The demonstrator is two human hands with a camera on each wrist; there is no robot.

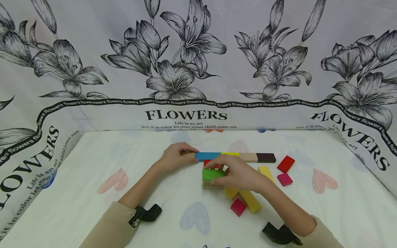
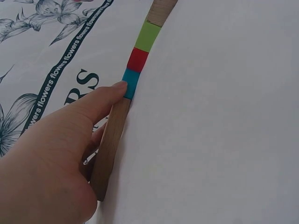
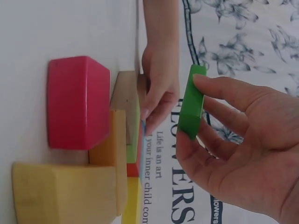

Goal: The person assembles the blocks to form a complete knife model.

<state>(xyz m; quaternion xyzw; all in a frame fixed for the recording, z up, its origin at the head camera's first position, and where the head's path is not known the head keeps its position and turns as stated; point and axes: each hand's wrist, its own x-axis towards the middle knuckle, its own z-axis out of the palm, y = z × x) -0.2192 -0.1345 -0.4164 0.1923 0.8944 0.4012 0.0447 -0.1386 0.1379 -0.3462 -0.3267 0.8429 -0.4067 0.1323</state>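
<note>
The left fingers (image 2: 103,98) hold 1 wooden block (image 2: 111,144) and touch 1 blue block (image 2: 132,84) at its end.

- Green block (image 3: 191,103): painted look, smooth, soft sheen.
- Pinkish-red block (image 3: 78,103): glossier, light catching its edge.
- Plain block (image 2: 111,147): bare wood, visible grain, matt from where I stand.
- Flowered sheet (image 1: 231,20): looks like matt cloth.
- Sleeves (image 1: 107,225): dull cloth.
- Black wrist mounts (image 1: 152,212): smooth, plastic-looking.

A flower-printed pale backdrop (image 1: 231,79) rises behind a white, heart-patterned cloth surface (image 1: 77,206).
</note>
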